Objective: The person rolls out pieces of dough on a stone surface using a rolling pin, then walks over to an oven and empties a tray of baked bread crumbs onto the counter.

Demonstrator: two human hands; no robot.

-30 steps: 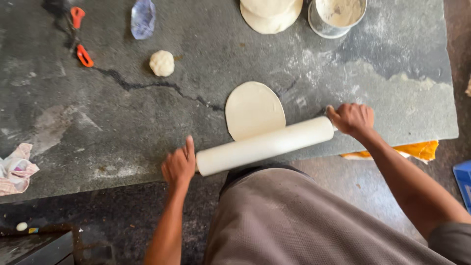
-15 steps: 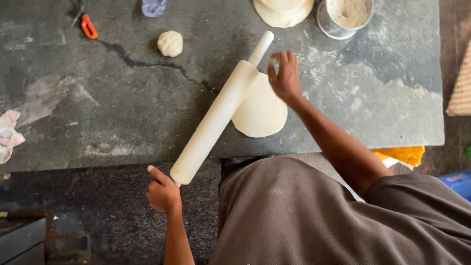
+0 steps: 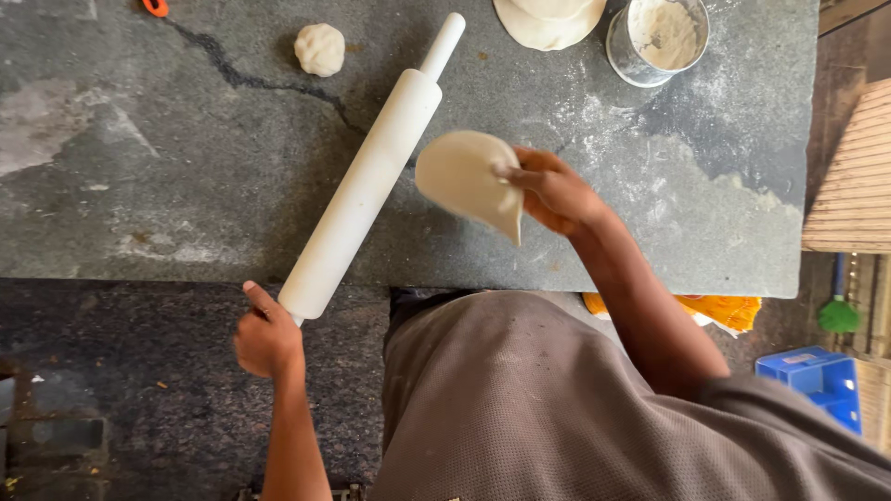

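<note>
My left hand (image 3: 267, 339) grips the near handle of a long white rolling pin (image 3: 367, 186), which lies slanted across the grey stone slab (image 3: 186, 186). A flat rolled disc of pale dough (image 3: 462, 176) is lifted off the slab, pinched at its right edge by my right hand (image 3: 555, 190), and it droops toward me. A small dough ball (image 3: 319, 48) rests on the slab at the far left of the pin.
A stack of rolled dough discs (image 3: 549, 19) lies at the far edge beside a steel tin of flour (image 3: 661, 37). Flour dusts the slab's right side. An orange cloth (image 3: 724, 311) hangs below the front edge; a blue box (image 3: 817, 380) sits at lower right.
My right hand let go of the rolling pin and picked up the flat dough disc. My left hand swung the pin from crosswise to slanted, holding its near handle off the slab's front edge.
</note>
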